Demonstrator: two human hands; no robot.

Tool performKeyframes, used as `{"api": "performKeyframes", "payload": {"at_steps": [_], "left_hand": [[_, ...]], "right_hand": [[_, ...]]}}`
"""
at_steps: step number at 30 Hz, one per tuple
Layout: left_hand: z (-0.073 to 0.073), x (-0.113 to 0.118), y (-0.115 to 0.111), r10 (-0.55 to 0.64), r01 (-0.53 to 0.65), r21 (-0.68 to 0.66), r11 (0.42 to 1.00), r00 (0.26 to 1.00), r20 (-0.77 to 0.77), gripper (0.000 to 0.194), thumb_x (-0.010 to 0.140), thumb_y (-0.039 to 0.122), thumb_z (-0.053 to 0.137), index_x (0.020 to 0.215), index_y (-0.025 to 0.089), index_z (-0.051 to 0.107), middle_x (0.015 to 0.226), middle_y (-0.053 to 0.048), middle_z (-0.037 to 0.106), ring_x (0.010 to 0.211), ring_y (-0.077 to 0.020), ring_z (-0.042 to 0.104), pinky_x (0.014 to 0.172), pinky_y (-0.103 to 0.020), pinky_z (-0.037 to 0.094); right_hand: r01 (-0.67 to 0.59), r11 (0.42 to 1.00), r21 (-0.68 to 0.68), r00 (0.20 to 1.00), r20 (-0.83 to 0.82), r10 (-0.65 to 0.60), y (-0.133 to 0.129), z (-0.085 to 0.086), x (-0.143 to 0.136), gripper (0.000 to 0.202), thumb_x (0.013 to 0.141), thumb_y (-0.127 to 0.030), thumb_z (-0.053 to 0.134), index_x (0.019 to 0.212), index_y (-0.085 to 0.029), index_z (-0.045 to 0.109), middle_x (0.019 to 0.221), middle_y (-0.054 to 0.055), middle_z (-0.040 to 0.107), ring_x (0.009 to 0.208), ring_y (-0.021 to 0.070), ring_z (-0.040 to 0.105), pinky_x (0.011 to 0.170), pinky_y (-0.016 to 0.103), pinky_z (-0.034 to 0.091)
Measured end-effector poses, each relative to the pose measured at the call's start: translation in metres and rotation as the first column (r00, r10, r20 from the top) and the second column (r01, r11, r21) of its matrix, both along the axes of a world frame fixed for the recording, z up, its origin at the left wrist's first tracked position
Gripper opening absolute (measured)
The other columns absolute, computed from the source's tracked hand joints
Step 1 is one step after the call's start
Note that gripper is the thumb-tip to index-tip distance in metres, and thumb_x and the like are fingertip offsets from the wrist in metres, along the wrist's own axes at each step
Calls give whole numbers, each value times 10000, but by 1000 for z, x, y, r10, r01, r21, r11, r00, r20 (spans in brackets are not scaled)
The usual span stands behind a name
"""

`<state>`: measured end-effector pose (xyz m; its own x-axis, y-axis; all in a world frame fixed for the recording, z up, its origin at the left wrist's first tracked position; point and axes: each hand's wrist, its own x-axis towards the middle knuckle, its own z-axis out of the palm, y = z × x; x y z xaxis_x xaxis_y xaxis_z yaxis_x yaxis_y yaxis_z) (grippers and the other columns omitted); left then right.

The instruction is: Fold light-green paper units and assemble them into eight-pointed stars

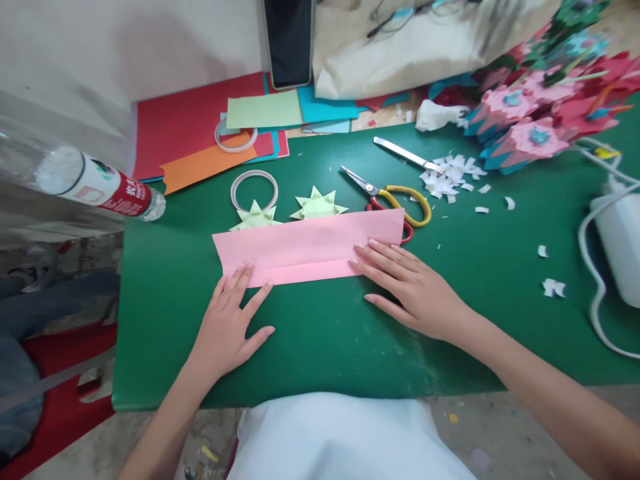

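Observation:
A strip of pink paper [305,243] lies across the green table, with a crease along its near edge. My left hand [227,320] rests on its left end, fingers spread out flat. On the right end lies my right hand [410,283], its fingers also stretched out on the paper. Just beyond the strip are two pale green folded paper stars, one [255,217] partly covered by the pink paper and the other [319,204] beside it. Scissors [387,197] with yellow and red handles lie behind the right end, one handle partly hidden by the paper.
Tape rolls [276,193] and coloured paper sheets [195,120] lie at the back left, near a bottle [120,190] and a phone [289,43]. Tweezers [405,155], white paper scraps [450,177], paper flowers [530,127] and a white cable [595,293] occupy the right side.

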<state>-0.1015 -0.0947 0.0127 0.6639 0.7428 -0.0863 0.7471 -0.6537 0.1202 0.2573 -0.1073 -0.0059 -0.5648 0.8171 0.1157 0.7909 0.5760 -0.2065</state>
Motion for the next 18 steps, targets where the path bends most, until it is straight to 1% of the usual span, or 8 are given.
{"api": "performKeyframes", "payload": {"at_steps": [4, 8, 11, 14, 18], "left_hand": [[-1, 0, 0, 7, -6, -3, 1000, 1000, 13, 671, 907, 451, 544, 1499, 221, 329, 1632, -157, 122, 1482, -371, 232, 1164, -566, 275], [0, -4, -5, 17, -17, 1, 1000, 1000, 13, 667, 905, 433, 553, 1495, 213, 334, 1630, -165, 123, 1485, -372, 222, 1157, -566, 291], [2, -8, -13, 30, -30, 12, 999, 1000, 10, 670, 896, 427, 568, 1485, 200, 346, 1626, -178, 135, 1480, -381, 231, 1145, -572, 306], [5, -12, -25, 52, -52, 53, 997, 999, 4, 641, 884, 411, 592, 1452, 188, 397, 1607, -197, 197, 1459, -382, 284, 1127, -564, 337], [9, -9, -34, 94, -97, 136, 986, 995, 31, 507, 867, 369, 628, 1320, 161, 537, 1548, -210, 337, 1419, -376, 364, 1107, -533, 371]], "right_hand": [[-22, 1000, 1, 1000, 3, 22, 8, 1, 3, 626, 975, -403, 460, 1539, -227, 252, 1565, 77, 326, 1461, 277, 295, 1157, 486, 341], [-43, 999, 3, 999, 2, 43, 3, 3, 1, 659, 973, -437, 451, 1547, -200, 230, 1568, 91, 314, 1464, 289, 283, 1166, 488, 326], [-106, 994, -25, 994, -23, 106, -2, 7, -3, 671, 971, -438, 455, 1548, -189, 221, 1553, 85, 345, 1454, 279, 308, 1182, 475, 307], [-164, 985, -47, 986, -36, 162, -4, 9, -7, 658, 974, -416, 457, 1545, -181, 230, 1546, 75, 361, 1451, 263, 318, 1187, 455, 308], [-199, 979, -49, 980, -30, 198, -2, 10, -9, 643, 985, -422, 429, 1542, -161, 238, 1556, 69, 340, 1463, 254, 294, 1194, 449, 295]]}}
